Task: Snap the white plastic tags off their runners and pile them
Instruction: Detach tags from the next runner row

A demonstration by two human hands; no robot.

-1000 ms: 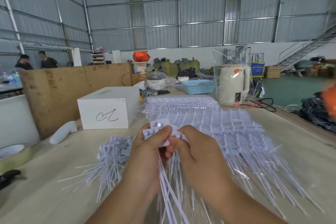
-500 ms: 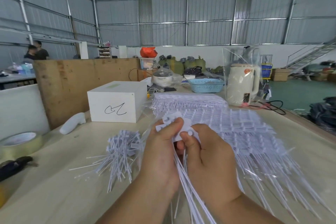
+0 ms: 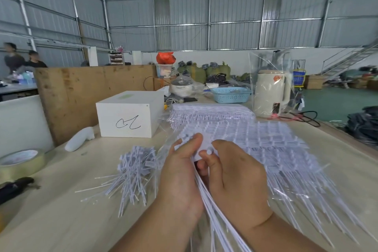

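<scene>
Showing: both hands working one strip of white plastic tags at chest height above the wooden table (image 3: 61, 221).
Left hand (image 3: 180, 172): fingers curled around the head end of the tag strip (image 3: 201, 149), thumb laid across the top of its flat heads.
Right hand (image 3: 233, 172): thumb and curled fingers pinching the same strip just beside the left hand; the two hands are nearly touching.
Tag tails (image 3: 212, 210): long thin filaments hanging down between the wrists and fanning toward the viewer.
Finished pile (image 3: 135, 172): loose tags lying criss-crossed on the table, just left of the left hand.
Unworked stock (image 3: 276, 149): sheets of tags on runners, stacked to the right and behind the hands, partly under clear film.
Handling, judged: each tag looks very light; the tails appear whippy and prone to tangle, while the heads seem stiff enough to brace against.
Where to hold, judged: close to the heads, on either side of the runner joint, so that a short bend breaks the thin link and not the tail.
Risk, judged: smooth plastic may slip, and freed tags could scatter or snag on their neighbours.
</scene>
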